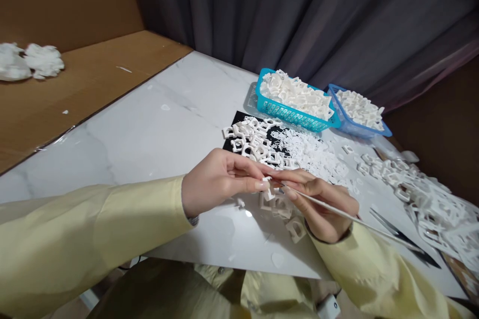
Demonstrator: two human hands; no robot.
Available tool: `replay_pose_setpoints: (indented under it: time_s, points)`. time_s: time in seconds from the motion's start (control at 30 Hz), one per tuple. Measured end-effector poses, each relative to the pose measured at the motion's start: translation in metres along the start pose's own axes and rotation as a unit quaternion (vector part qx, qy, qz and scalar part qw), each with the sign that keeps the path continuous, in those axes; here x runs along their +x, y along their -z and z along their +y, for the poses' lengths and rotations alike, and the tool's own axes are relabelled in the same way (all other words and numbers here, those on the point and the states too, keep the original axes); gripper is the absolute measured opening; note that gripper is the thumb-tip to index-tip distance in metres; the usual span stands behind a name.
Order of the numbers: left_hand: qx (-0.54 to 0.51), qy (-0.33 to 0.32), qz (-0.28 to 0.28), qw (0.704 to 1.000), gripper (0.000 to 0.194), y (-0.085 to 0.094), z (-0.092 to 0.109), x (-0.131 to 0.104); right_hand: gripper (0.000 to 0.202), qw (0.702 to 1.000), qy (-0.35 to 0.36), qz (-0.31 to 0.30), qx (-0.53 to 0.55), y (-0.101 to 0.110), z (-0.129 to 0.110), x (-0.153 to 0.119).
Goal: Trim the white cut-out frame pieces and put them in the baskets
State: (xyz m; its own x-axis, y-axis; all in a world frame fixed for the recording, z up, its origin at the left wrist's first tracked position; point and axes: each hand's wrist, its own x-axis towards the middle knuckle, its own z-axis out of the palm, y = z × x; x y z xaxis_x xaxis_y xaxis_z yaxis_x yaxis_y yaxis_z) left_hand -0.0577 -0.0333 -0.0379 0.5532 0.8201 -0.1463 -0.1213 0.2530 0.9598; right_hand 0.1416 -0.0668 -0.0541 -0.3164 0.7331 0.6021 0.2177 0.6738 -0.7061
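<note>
Two hands meet over the bench [157, 139], and the small white piece [267, 193] sits right at their meeting point. The left hand [220, 179] grips it between thumb and fingers, nearer to it than the other. The right hand [324, 204] pinches a thin pale rod [348, 217] whose near end points left, toward the piece; its long axis slants back past the right wrist. Whether rod and piece touch, I can't tell from where I stand, as the fingertips crowd in.

The piece looks like hard, matt plastic, angular and notched. Just below the hands lie similar loose frames [295, 229], squarish with open centres. Beyond the fingertips, more blocky frames [252, 134] are heaped on a flat black mat [238, 118], and to their right spreads a drift of fine, flaky white scraps [309, 152]. Farther off stand a turquoise basket [295, 117] with latticed sides and a blue basket [364, 132], both brimming with white bits. Right of the right hand lie a slim dark pointed tool [429, 257] and a tangled white pile [441, 209]. The bench top is glossy, grey-veined like marble.
</note>
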Motion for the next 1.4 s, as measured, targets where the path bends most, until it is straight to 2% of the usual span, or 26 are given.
replay_pose_setpoints:
  time_s: [0.17, 0.3, 0.43, 0.53, 0.63, 0.73, 0.83, 0.9, 1.1, 1.27, 1.4]
  points:
    - [0.006, -0.001, 0.001, 1.0, 0.007, 0.001, -0.001, 0.001, 0.019, 0.999, 0.023, -0.018, -0.032, 0.0, 0.002, 0.0]
    - [0.015, 0.003, 0.007, 1.0, 0.006, 0.001, -0.002, 0.003, 0.019, 0.99, 0.083, -0.05, -0.102, 0.0, 0.002, 0.004]
    - [0.05, 0.027, 0.013, 0.998, 0.007, 0.004, -0.002, 0.004, 0.018, 0.959, 0.14, -0.133, -0.205, 0.003, -0.001, 0.01]
    - [0.06, 0.048, 0.002, 0.997, 0.008, 0.006, -0.003, 0.005, 0.023, 0.928, 0.193, -0.146, -0.285, 0.002, -0.001, 0.009]
    - [0.054, 0.068, -0.009, 0.996, 0.009, 0.006, -0.005, 0.007, 0.022, 0.915, 0.218, -0.142, -0.309, 0.001, 0.004, 0.007]
    - [0.049, 0.073, -0.015, 0.996, 0.006, 0.006, -0.006, 0.008, 0.016, 0.929, 0.183, -0.136, -0.29, 0.002, 0.007, 0.007]
    - [0.04, 0.061, -0.014, 0.997, 0.005, 0.007, -0.007, 0.008, 0.016, 0.976, 0.092, -0.078, -0.181, 0.005, 0.002, 0.01]
    - [0.035, 0.059, -0.011, 0.998, 0.007, 0.008, -0.007, 0.008, 0.018, 0.991, 0.049, -0.057, -0.109, 0.007, -0.003, 0.013]
    - [-0.03, 0.08, -0.014, 0.996, 0.016, 0.007, -0.007, 0.009, 0.016, 0.992, 0.035, -0.099, -0.069, 0.009, -0.007, 0.017]
    - [-0.096, 0.07, -0.036, 0.992, 0.014, 0.004, -0.004, 0.009, 0.014, 0.994, 0.025, -0.056, -0.096, 0.007, -0.006, 0.017]
    - [-0.084, 0.06, -0.053, 0.993, 0.013, 0.004, -0.006, 0.009, 0.015, 0.995, 0.024, -0.034, -0.087, 0.005, -0.004, 0.014]
